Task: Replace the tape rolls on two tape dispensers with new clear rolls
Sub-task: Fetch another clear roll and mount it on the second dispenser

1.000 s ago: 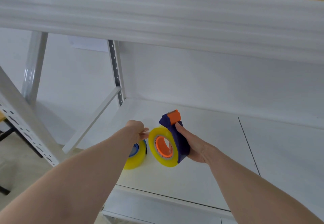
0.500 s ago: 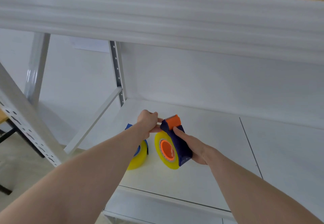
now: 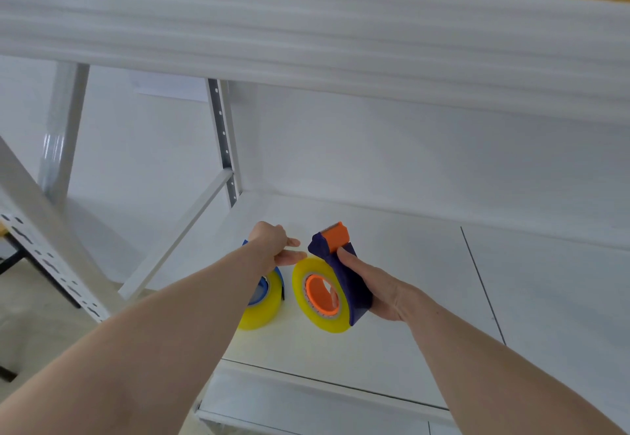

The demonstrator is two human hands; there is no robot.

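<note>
Yellowish roll (image 3: pixel 320 295) seems light, slick; I'm gripping dispenser (image 3: pixel 344 274) w/ right hand (image 3: pixel 378 288), left hand (image 3: pixel 276 247) pinching tape end, I think.

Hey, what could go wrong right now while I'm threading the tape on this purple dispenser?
The left hand works beside the serrated blade above the orange guard of the purple tape dispenser held by the right hand, so its fingers might get nicked. The left forearm crosses over the blue dispenser with a yellowish clear roll standing on the white shelf; it might get knocked over.
</note>
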